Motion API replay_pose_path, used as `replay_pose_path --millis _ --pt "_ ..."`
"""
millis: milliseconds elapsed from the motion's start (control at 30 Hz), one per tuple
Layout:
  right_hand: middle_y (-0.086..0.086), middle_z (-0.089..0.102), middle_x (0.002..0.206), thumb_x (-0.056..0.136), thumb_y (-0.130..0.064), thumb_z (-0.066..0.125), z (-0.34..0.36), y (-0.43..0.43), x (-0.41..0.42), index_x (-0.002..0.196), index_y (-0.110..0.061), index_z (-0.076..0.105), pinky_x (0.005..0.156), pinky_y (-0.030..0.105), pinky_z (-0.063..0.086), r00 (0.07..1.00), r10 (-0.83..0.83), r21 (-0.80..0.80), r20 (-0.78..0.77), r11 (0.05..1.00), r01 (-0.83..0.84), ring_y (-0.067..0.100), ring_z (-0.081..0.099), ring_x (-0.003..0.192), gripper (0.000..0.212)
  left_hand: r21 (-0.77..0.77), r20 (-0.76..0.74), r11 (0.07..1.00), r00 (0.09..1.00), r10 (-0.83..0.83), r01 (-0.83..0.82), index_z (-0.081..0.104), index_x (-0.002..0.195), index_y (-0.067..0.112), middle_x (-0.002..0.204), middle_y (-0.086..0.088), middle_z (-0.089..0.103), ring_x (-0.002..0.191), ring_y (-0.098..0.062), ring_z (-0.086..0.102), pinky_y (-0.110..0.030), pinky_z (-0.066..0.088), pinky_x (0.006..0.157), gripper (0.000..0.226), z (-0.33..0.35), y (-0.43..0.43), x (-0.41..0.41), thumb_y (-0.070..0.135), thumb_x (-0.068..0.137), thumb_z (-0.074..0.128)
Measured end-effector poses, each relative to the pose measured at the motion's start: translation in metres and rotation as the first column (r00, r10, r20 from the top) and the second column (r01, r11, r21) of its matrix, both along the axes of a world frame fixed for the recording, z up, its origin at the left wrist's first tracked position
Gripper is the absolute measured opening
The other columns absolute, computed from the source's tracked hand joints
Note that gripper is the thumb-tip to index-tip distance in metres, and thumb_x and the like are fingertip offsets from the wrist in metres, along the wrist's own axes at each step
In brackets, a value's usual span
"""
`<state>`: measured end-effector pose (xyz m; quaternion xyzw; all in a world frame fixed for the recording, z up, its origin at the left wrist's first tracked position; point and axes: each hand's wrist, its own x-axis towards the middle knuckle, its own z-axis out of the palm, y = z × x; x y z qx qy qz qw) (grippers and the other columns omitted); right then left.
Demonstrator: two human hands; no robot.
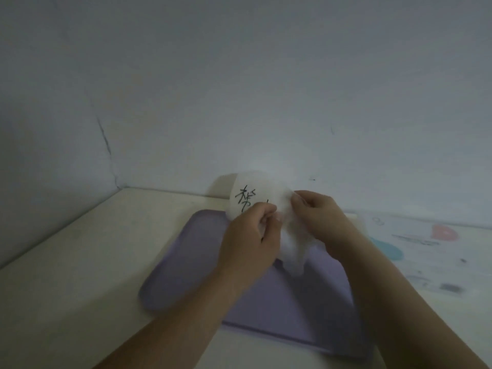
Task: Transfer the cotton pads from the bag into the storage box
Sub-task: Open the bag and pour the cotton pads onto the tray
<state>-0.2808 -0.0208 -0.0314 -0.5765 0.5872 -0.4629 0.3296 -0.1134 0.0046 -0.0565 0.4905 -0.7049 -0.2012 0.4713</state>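
Forearms (186,318) reach over the purple tray (183,262), left hand (250,235) and right hand (319,214) each pinching the white bag (266,193).

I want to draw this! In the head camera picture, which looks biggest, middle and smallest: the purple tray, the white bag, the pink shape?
1. purple tray, biggest by far.
2. white bag, though it is held up nearer the camera, which makes it look larger.
3. pink shape, smallest.
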Motion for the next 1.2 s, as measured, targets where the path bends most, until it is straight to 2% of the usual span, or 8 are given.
replay_pose_path --millis 133,267,367,500,667,800,1067,1200 --pt "-0.005 0.079 0.102 0.106 -0.032 0.055 0.006 -0.017 -0.023 0.108 -0.027 0.079 0.077 0.021 0.050 0.948 0.006 -0.137 -0.318 0.989 -0.053 0.016 0.070 0.097 0.024 0.012 -0.067 1.000 0.998 0.013 -0.012 0.073 0.099 0.029 0.092 0.017 0.075 0.087 -0.001 0.070 -0.034 0.059 0.079 0.014 -0.001 -0.013 -0.009 0.034 0.097 0.060" --pt "-0.003 0.078 0.114 0.100 -0.043 0.047 0.010 -0.029 -0.031 0.118 -0.035 0.076 0.092 0.041 0.055 0.873 -0.150 -0.422 -0.463 0.904 -0.069 0.026 0.070 0.108 0.035 -0.110 -0.102 0.994 0.995 -0.022 0.010 0.071 0.119 0.026 0.113 0.017 0.070 0.091 0.002 0.067 -0.014 0.051 0.079 0.023 0.005 -0.028 -0.009 0.028 0.098 0.062" --pt "0.003 0.076 0.109 0.091 -0.021 0.047 0.004 -0.032 -0.031 0.116 -0.020 0.080 0.087 0.039 0.053 0.808 -0.195 -0.571 -0.556 0.796 -0.201 0.031 0.066 0.099 0.041 -0.229 -0.039 0.973 0.999 -0.006 -0.003 0.064 0.131 0.021 0.130 0.011 0.059 0.096 0.006 0.061 -0.006 0.045 0.082 0.033 0.010 -0.034 0.000 0.016 0.098 0.064" --pt "-0.007 0.073 0.102 0.079 0.020 0.056 0.011 -0.024 -0.030 0.093 -0.021 0.085 0.098 0.013 0.047 0.834 0.033 -0.443 -0.551 0.836 -0.325 0.013 0.065 0.102 0.053 -0.329 0.194 0.943 0.973 0.125 -0.056 0.056 0.142 0.020 0.147 0.001 0.051 0.126 -0.016 0.056 -0.034 0.050 0.104 0.052 0.021 -0.042 0.032 0.016 0.091 0.064" --pt "-0.009 0.076 0.103 0.085 0.004 0.049 0.030 -0.008 -0.022 0.086 -0.041 0.079 0.101 0.034 0.047 0.669 -0.160 -0.212 -0.726 0.977 0.004 0.021 0.064 0.101 0.054 0.058 0.472 0.990 0.877 0.089 -0.131 0.040 0.154 0.030 0.146 0.004 0.052 0.143 -0.027 0.037 -0.045 0.036 0.117 0.069 0.033 -0.045 0.050 0.023 0.089 0.061" --pt "-0.005 0.068 0.098 0.083 0.000 0.048 0.024 -0.004 -0.016 0.090 -0.034 0.067 0.115 0.051 0.034 0.490 -0.294 -0.265 -0.821 0.955 0.129 0.024 0.058 0.106 0.039 0.079 0.435 0.994 0.900 0.039 -0.081 0.061 0.132 0.028 0.114 0.003 0.055 0.112 -0.022 0.057 -0.042 0.050 0.100 0.047 0.032 -0.043 0.052 0.021 0.086 0.065" --pt "-0.005 0.068 0.103 0.091 -0.010 0.047 0.006 -0.008 -0.020 0.106 -0.027 0.063 0.121 0.057 0.026 0.536 -0.409 -0.343 -0.739 0.912 0.223 0.027 0.061 0.108 0.028 0.107 0.265 0.994 0.964 0.005 -0.034 0.073 0.101 0.029 0.101 0.007 0.073 0.088 -0.009 0.067 -0.020 0.049 0.071 0.030 0.028 -0.057 0.069 0.007 0.084 0.063" --pt "-0.003 0.076 0.099 0.096 -0.025 0.056 0.006 -0.004 -0.022 0.109 -0.028 0.072 0.098 0.047 0.048 0.578 -0.473 -0.455 -0.665 0.870 0.189 0.030 0.067 0.096 0.020 0.061 0.230 0.993 0.969 0.089 -0.106 0.071 0.116 0.023 0.109 0.003 0.065 0.104 -0.021 0.063 -0.028 0.048 0.083 0.036 0.035 -0.052 0.063 0.009 0.084 0.063"
